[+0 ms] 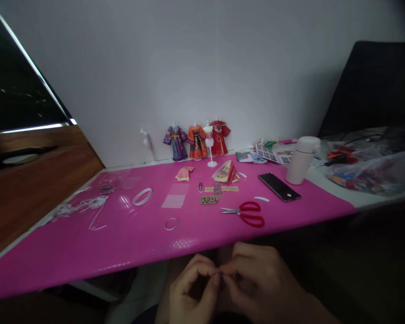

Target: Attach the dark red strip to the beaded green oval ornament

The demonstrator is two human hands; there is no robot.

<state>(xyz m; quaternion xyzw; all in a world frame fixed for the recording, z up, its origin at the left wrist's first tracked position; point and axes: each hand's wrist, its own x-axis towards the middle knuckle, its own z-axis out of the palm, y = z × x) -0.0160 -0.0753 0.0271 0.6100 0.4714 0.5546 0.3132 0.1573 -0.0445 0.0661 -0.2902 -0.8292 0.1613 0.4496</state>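
Note:
My left hand [196,288] and my right hand [253,274] meet fingertip to fingertip below the table's front edge. Both are closed in a pinch, and what lies between the fingertips is too small and dark to name. On the pink table cover [121,252] just beyond them lie red-handled scissors [246,213], blades to the left. Nearby are a green patterned oval piece [209,200], a ring [171,223], a roll of white tape [142,197] and a sheet of white dots [174,200]. A folded cream and red doll skirt [227,173] and a small pink garment [184,173] sit farther back.
Miniature robes, purple [176,141], orange [197,140] and red [219,138], stand against the wall beside a small mannequin [209,141]. A phone [279,186], a white bottle [301,160] and a plastic bag [367,173] are at the right. White scraps [77,207] lie at the left.

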